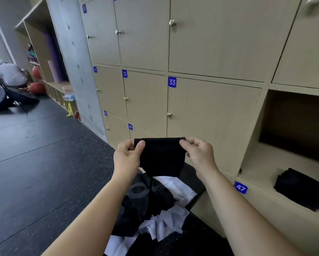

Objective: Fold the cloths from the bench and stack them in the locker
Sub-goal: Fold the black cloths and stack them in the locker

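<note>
At the bottom centre of the frame, a pile (pixel 151 209) of black and white cloths lies unfolded on the dark table (pixel 197 231). Above it, in the middle of the frame, both hands hold one black cloth (pixel 162 156) in the air. The left hand (pixel 126 156) pinches its upper left corner between thumb and fingers, and the right hand (pixel 199 154) pinches the upper right corner in the same way. The cloth hangs down flat and looks already folded to a small rectangle.

I judge that the step is the last fold, or the check before stacking. To do it well, the top edge should stay level and tight, and the corners should meet exactly before the hands let go.

At the lower right of the frame, the open locker (pixel 262 163) has a folded black stack (pixel 301 189) on its floor. The cloth should go flat on this stack with the edges in line. The door 33 (pixel 210 111) behind the hands is closed.
</note>
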The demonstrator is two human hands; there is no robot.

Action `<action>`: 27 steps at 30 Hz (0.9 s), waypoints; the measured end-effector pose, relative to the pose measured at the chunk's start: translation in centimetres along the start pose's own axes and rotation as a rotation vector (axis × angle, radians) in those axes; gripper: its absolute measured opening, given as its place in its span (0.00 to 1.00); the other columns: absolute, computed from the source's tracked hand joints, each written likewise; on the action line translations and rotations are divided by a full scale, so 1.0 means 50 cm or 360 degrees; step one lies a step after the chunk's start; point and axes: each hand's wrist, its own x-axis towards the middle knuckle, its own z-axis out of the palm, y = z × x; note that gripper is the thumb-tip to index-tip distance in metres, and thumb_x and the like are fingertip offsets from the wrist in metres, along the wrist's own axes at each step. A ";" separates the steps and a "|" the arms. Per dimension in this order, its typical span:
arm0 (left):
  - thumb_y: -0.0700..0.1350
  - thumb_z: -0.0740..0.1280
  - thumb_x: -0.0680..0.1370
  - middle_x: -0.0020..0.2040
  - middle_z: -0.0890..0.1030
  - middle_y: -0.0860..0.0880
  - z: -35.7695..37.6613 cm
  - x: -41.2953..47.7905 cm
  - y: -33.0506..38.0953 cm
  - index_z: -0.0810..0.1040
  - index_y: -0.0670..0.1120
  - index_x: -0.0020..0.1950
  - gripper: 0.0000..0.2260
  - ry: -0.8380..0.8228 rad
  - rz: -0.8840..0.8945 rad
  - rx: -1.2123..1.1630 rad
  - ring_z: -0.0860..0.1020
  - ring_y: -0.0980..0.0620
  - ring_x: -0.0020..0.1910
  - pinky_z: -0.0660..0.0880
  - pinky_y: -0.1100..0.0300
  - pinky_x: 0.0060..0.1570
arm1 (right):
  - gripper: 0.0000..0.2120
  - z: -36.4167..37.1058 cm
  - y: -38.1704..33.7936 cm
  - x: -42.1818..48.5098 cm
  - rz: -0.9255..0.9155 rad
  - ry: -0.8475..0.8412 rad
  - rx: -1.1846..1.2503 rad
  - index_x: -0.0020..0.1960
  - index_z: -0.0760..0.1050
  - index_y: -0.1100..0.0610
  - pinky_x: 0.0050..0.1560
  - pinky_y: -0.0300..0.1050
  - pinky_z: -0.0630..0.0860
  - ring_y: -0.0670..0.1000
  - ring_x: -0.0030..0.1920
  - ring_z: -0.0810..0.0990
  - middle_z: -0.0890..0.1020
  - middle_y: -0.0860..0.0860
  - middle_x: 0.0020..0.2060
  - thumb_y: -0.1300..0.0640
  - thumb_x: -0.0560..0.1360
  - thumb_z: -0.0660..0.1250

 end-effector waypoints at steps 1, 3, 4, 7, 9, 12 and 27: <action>0.49 0.69 0.78 0.51 0.79 0.47 0.002 0.002 0.007 0.81 0.44 0.44 0.08 0.0017 0.0040 0.0040 0.78 0.50 0.50 0.75 0.53 0.52 | 0.05 -0.003 -0.007 -0.002 -0.0057 0.0027 -0.0036 0.40 0.79 0.60 0.33 0.29 0.72 0.39 0.30 0.78 0.81 0.48 0.30 0.64 0.75 0.69; 0.46 0.68 0.79 0.54 0.80 0.51 0.004 0.003 0.026 0.82 0.47 0.47 0.04 -0.0070 0.0073 -0.0027 0.79 0.54 0.52 0.75 0.59 0.53 | 0.06 -0.010 -0.018 -0.005 -0.0132 0.0022 -0.0086 0.39 0.79 0.59 0.37 0.31 0.73 0.43 0.34 0.78 0.81 0.50 0.33 0.66 0.73 0.70; 0.44 0.67 0.80 0.50 0.82 0.50 0.005 -0.001 0.039 0.82 0.45 0.47 0.05 -0.0132 0.0072 -0.0084 0.80 0.56 0.48 0.75 0.63 0.48 | 0.06 -0.014 -0.024 -0.006 -0.0156 0.0015 -0.0099 0.39 0.79 0.58 0.39 0.32 0.74 0.45 0.36 0.78 0.81 0.51 0.34 0.66 0.73 0.70; 0.43 0.66 0.80 0.41 0.83 0.48 0.008 -0.001 0.068 0.80 0.38 0.49 0.08 -0.0239 0.0080 -0.0168 0.81 0.57 0.40 0.75 0.67 0.39 | 0.03 -0.029 -0.044 -0.006 -0.0153 -0.0026 -0.0150 0.41 0.79 0.60 0.42 0.36 0.74 0.47 0.38 0.76 0.79 0.53 0.36 0.66 0.71 0.71; 0.45 0.66 0.80 0.41 0.82 0.46 0.009 0.005 0.080 0.80 0.37 0.49 0.11 -0.0321 0.0052 -0.0189 0.80 0.53 0.41 0.76 0.61 0.42 | 0.06 -0.039 -0.057 -0.004 -0.0115 -0.0009 -0.0180 0.42 0.76 0.59 0.43 0.38 0.73 0.48 0.39 0.75 0.77 0.52 0.37 0.66 0.70 0.72; 0.51 0.68 0.78 0.43 0.83 0.41 0.015 0.011 0.096 0.80 0.38 0.49 0.15 -0.0485 0.0058 -0.0074 0.80 0.47 0.42 0.76 0.51 0.46 | 0.13 -0.049 -0.076 -0.004 -0.0129 0.0021 -0.0157 0.49 0.72 0.55 0.45 0.37 0.72 0.48 0.44 0.76 0.77 0.50 0.43 0.64 0.69 0.73; 0.43 0.74 0.74 0.47 0.85 0.47 0.072 -0.038 0.063 0.79 0.44 0.55 0.11 -0.0891 -0.0245 -0.0128 0.84 0.49 0.47 0.79 0.62 0.42 | 0.17 -0.105 -0.047 -0.011 -0.0120 -0.0108 -0.0326 0.37 0.72 0.66 0.31 0.41 0.68 0.51 0.33 0.73 0.74 0.54 0.31 0.54 0.78 0.67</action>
